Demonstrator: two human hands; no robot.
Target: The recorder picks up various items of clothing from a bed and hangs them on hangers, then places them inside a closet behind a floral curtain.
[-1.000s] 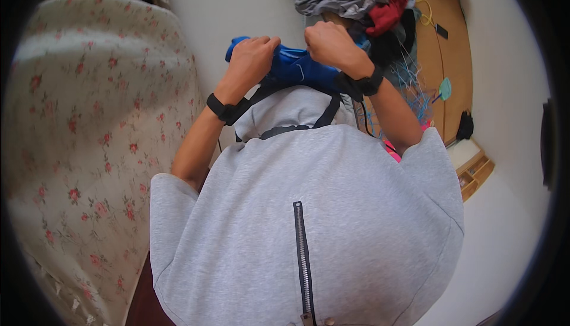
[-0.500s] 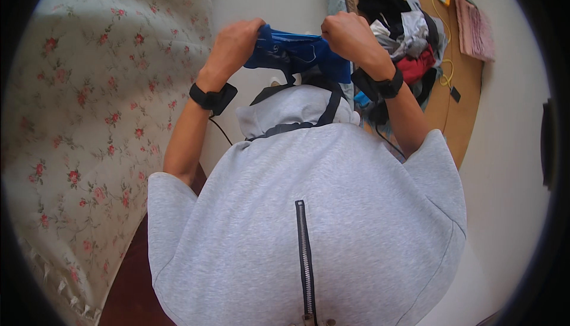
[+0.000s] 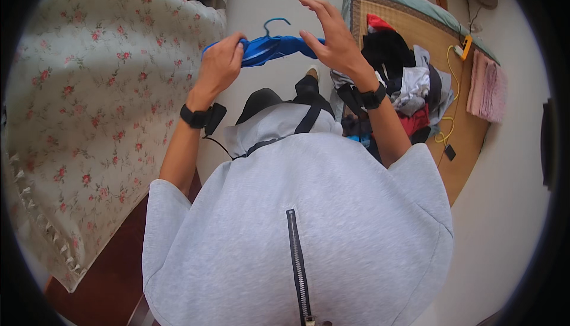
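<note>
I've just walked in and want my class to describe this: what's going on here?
A person's left hand grips one end of a blue garment, held up with a teal hanger hook sticking out above it. The right hand is open at the other end; whether it touches the cloth is unclear. To the right, a heap of clothes lies on a woven mat.

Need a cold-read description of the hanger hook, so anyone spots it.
Left of the woven mat, find the left hand and right hand. A blue garment spans the space between them, and the hanger hook rises above it. It's a thin teal curve, unlike the broad, soft garment below.
</note>
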